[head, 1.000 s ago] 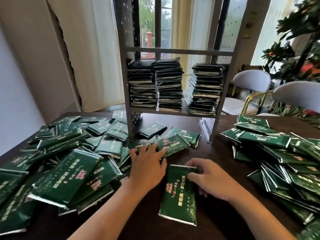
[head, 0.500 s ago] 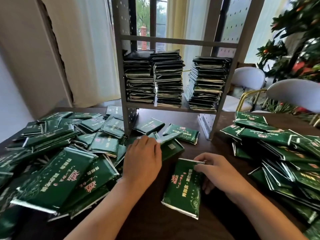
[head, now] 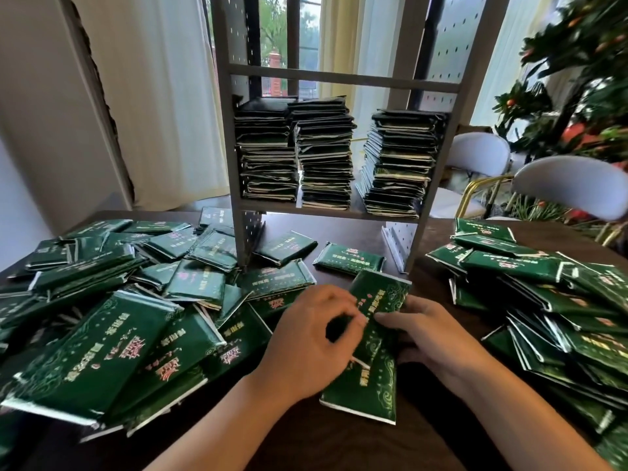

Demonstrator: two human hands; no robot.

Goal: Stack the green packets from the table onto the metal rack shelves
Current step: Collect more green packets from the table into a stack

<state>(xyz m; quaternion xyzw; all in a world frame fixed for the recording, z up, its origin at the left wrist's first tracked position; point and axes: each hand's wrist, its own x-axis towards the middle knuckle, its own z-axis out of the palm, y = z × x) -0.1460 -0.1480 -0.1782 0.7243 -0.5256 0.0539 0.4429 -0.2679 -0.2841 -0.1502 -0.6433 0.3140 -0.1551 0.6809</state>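
Observation:
Green packets lie in a big heap at the left of the dark table and in a second heap at the right. Between them, near me, my left hand and my right hand both hold a small stack of green packets: the top packet is tilted and raised, another lies under it on the table. The grey metal rack stands at the table's far side. Its lower shelf carries three tall stacks of packets.
Two single packets lie under the rack between its legs. The rack's upper shelf bar has nothing on it. White chairs and a leafy plant stand at the right behind the table. Curtains and a window are behind.
My left hand left the left heap and carried a packet to the right onto the packet under my right hand. Both hands now hold the small stack together.

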